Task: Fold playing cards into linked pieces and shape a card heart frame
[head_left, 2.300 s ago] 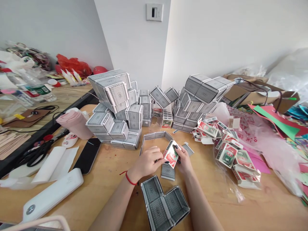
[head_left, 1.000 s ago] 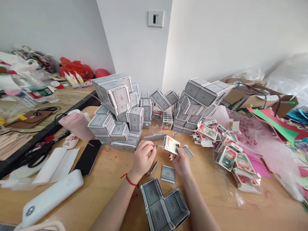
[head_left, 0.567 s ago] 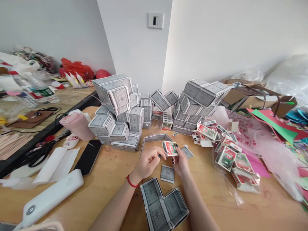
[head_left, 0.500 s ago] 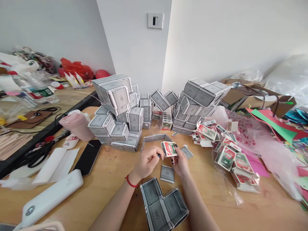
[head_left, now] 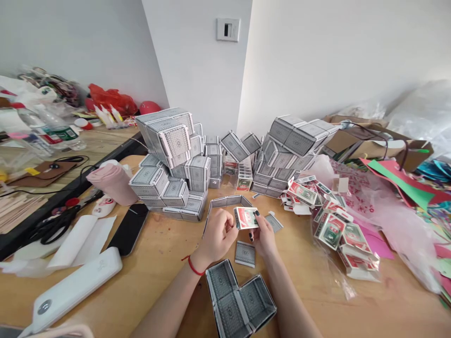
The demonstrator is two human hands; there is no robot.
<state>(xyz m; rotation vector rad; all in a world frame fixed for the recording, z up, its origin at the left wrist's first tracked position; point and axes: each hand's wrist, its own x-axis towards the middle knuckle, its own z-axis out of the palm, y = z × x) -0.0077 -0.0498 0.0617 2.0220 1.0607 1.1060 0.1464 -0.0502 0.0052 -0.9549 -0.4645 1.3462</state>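
Observation:
A red, white and green playing-card box point(head_left: 245, 218) is gripped at its right end by my right hand point(head_left: 264, 236), thumb on top. At its left end, my left hand point(head_left: 219, 234) is curled closed with its fingertips hidden; what it pinches, if anything, I cannot make out. Under the box lies a grey patterned card point(head_left: 245, 254) on the table. Behind my hands a low grey frame of joined cards point(head_left: 229, 202) stands on edge. Between my forearms sits an open L-shaped tray of grey cards point(head_left: 230, 307). Another flat card piece point(head_left: 275, 221) lies beyond my right hand.
Stacked grey card blocks point(head_left: 172, 183) rise at the back left, with more blocks point(head_left: 296, 141) at the back right. Loose card boxes point(head_left: 333, 230) and crumpled plastic point(head_left: 398, 234) spread to the right. A phone point(head_left: 129, 230), scissors point(head_left: 58, 225) and a white device point(head_left: 79, 288) lie left.
My left hand has rolled over and shifted slightly up at the box's left end. The playing-card box has tilted and moved a little left in my right hand.

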